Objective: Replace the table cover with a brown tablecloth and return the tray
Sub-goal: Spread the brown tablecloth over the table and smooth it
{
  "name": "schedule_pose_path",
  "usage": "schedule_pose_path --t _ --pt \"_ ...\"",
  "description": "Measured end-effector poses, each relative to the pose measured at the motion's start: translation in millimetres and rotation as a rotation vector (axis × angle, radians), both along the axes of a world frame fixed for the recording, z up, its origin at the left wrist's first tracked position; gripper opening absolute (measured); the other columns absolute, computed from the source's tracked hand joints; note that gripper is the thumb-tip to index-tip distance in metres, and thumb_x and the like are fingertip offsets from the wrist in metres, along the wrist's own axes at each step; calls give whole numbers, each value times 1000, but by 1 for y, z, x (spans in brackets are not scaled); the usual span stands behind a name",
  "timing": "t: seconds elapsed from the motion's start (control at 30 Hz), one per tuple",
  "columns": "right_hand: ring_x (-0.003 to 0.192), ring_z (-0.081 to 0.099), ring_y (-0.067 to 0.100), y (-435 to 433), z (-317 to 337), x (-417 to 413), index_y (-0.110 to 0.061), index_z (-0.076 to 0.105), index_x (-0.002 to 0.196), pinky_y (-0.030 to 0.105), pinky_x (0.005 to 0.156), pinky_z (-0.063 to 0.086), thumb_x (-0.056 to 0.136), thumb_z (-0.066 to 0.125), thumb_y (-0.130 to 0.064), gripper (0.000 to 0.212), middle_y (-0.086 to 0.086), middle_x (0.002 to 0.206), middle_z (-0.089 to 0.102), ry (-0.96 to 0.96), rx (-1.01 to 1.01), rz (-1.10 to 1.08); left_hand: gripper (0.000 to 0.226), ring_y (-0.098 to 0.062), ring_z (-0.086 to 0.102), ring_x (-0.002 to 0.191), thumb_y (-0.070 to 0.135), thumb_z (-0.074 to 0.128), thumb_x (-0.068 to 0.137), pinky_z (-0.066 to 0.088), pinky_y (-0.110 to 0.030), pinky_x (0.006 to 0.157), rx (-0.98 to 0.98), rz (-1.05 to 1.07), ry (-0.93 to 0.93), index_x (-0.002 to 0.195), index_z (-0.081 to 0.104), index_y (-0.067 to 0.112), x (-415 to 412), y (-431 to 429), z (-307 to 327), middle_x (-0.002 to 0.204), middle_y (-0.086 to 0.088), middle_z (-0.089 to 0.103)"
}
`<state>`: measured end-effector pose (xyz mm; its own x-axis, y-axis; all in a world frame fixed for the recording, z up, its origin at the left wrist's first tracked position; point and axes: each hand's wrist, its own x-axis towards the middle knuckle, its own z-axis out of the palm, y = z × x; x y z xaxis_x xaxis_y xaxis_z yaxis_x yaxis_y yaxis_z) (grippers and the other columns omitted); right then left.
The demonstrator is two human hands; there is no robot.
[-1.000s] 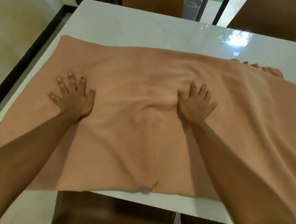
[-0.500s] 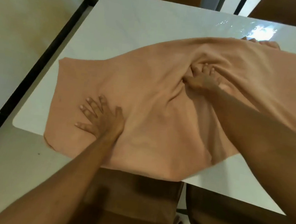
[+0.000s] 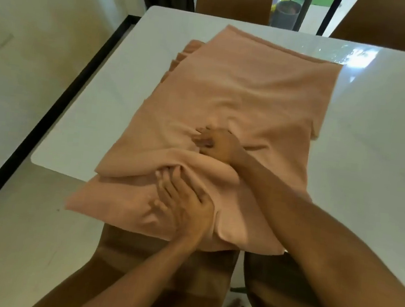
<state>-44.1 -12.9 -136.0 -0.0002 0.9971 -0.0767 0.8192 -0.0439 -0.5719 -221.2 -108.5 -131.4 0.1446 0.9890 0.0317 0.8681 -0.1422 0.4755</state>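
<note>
Tablecloth (image 3: 240,90), formerly crosswise, now near-to-far

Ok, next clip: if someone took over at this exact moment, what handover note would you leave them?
Hands: the left hand lies flat, pressing the cloth near the table's edge; the right hand has its fingers curled into the cloth further in.
Things: the peach-brown cloth lies doubled in layers on the white table, its near end hanging over the edge. No tray in view.
Done: nothing finished; most of the tabletop is bare.
Left: get the tablecloth spread flat, then return the tray.
</note>
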Motion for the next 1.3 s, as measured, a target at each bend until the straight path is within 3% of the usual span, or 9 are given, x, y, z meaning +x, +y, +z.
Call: schedule_pose_path --t 0.1,0.23,0.33,0.4,0.57,1.03,1.17,1.23,1.3 --pt "117 63 30 -50 -23 7 -21 74 120 46 97 51 85 55 -35 42 10 128 69 -112 301 -224 60 -32 42 130 21 63 69 24 -63 112 259 -149 -170 126 47 14 -9 28 20 134 -11 48" --pt "148 28 29 -103 -42 44 -34 42 150 56 121 16 92 47 -63 64 3 161 34 -290 7 -564 40 -30 45 131 35 55 81 27 -62 109 254 -556 36 119 63 22 14 68 37 131 -4 55" --pt "155 8 27 -116 -46 59 -41 29 154 55 123 1 92 29 -77 72 -1 169 15 -330 -78 -605 58 -29 9 152 57 36 96 3 -65 116 -71 -698 476 151 36 37 30 99 24 165 -1 19" --pt "155 5 26 -113 -47 63 -44 26 155 55 123 1 91 25 -81 74 -2 169 11 -360 -87 -614 71 -31 -11 153 69 27 95 -1 -68 115 -274 -742 593 157 7 41 36 112 5 167 2 -10" --pt "155 4 27 -92 -47 88 -45 24 156 55 123 3 89 21 -84 77 0 169 10 -381 -86 -663 72 -27 -31 147 78 8 90 -11 -70 112 -236 -699 496 152 -16 48 50 119 -31 161 10 -30" --pt "156 2 29 29 -41 202 -43 20 157 62 120 1 95 19 -76 70 1 170 5 -356 -213 -692 77 -30 -29 148 81 13 88 -17 -70 109 -171 -700 419 155 -5 46 165 226 -40 164 7 -23" --pt "147 26 33 53 -33 154 -33 35 152 64 116 15 100 37 -55 57 7 164 26 -354 -96 -831 83 -29 -29 148 81 23 87 -16 -69 110 -227 -760 449 156 -3 45 188 261 -32 164 7 -24" --pt "145 31 31 44 -38 102 -32 40 150 62 116 17 100 39 -52 54 5 161 32 -339 16 -828 80 -27 -24 150 72 35 91 -16 -64 112 -257 -807 362 157 2 42 185 269 -27 165 6 -17" --pt "150 22 29 28 -47 59 -36 34 153 61 119 10 102 29 -57 55 4 166 23 -347 -27 -780 72 -20 -3 154 47 50 95 -9 -54 120 -347 -792 28 158 17 34 168 271 -27 168 4 5"
